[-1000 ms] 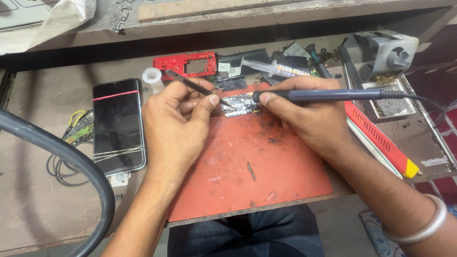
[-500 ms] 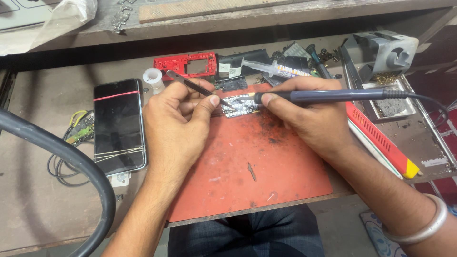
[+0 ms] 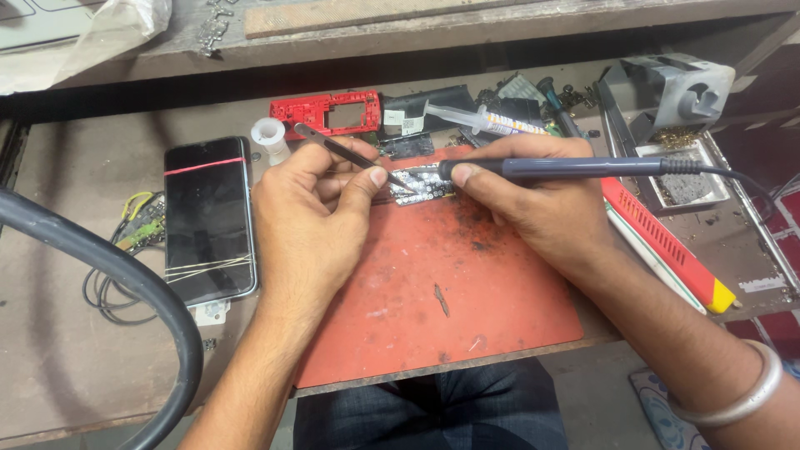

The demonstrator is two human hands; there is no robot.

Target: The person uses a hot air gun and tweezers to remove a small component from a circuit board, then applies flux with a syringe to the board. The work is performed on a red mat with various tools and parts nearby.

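The left hand (image 3: 312,212) is closed around a pair of slim dark tweezers (image 3: 346,154), thumb and forefinger pinching the shafts together; the tips point down to the near left end of a small circuit board (image 3: 417,183) that lies just beyond the thumb. The right hand (image 3: 533,200) is clamped on the grey-blue handle of a soldering iron (image 3: 575,168), held like a pen, with the thumb and forefinger close to its front end. The iron's tip reaches the right end of the same board, so the board sits between the two hands, at the far edge of a worn red work mat (image 3: 450,308) on which both hands rest. The iron's black cable (image 3: 742,179) runs away to the right of the right hand.

Left of the left hand, a dark smartphone (image 3: 208,221) lies flat, with a red line across its screen. Beyond the left hand's knuckles stand a small white plastic spool (image 3: 268,137) and a red phone frame (image 3: 327,113). Past the right hand's fingers lies a syringe (image 3: 483,121) of paste. To the right of the right wrist lies a long red tool with a yellow end (image 3: 667,246). A silver bangle (image 3: 733,392) circles the right forearm.
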